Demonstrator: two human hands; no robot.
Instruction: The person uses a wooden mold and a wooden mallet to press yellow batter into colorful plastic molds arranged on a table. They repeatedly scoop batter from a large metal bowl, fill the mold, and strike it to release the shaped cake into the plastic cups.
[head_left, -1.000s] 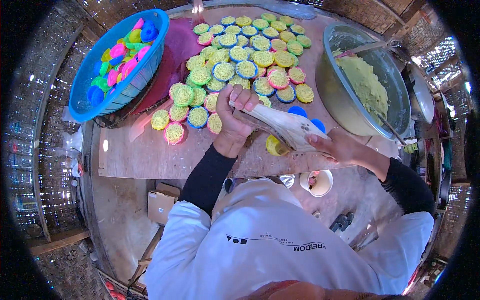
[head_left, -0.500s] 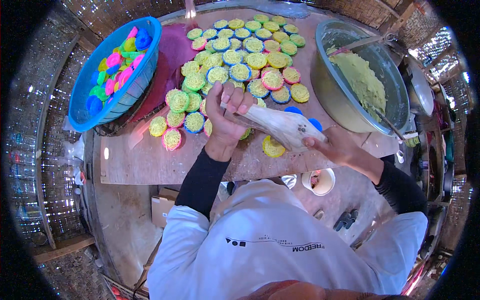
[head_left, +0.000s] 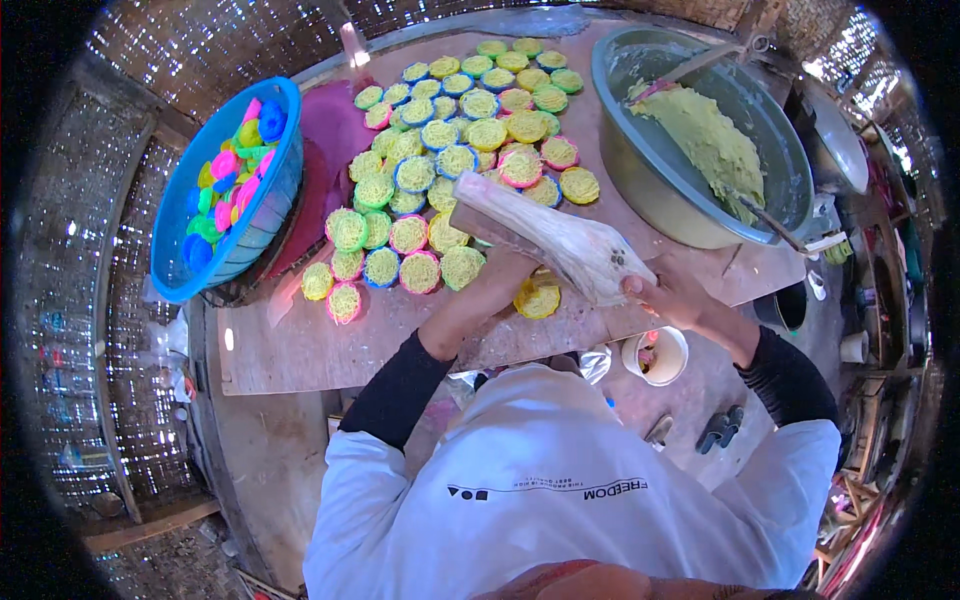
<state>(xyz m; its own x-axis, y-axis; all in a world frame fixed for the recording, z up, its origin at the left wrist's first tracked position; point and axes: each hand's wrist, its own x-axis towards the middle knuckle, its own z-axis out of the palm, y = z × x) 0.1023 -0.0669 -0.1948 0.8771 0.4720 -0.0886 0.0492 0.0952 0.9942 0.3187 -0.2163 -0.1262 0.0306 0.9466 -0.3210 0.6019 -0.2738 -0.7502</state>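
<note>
Hands, left hand point(head_left: 497, 283) and right hand point(head_left: 672, 298), closed around wooden press point(head_left: 550, 240), keeping it steady over yellow mould point(head_left: 538, 298) at frame centre.

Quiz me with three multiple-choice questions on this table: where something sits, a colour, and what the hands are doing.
1. Where is the blue basket?
A. at the table's left end
B. on the floor
C. inside the bowl

2. What colour is the dough in the metal bowl?
A. pink
B. yellow-green
C. white

3. How is the wooden press held?
A. lying untouched
B. by the left hand alone
C. by both hands, over the moulds

Answers: A, it stands by the table's left edge. B, the mass is pale yellow-green. C, the left hand and right hand both grip it.
</note>
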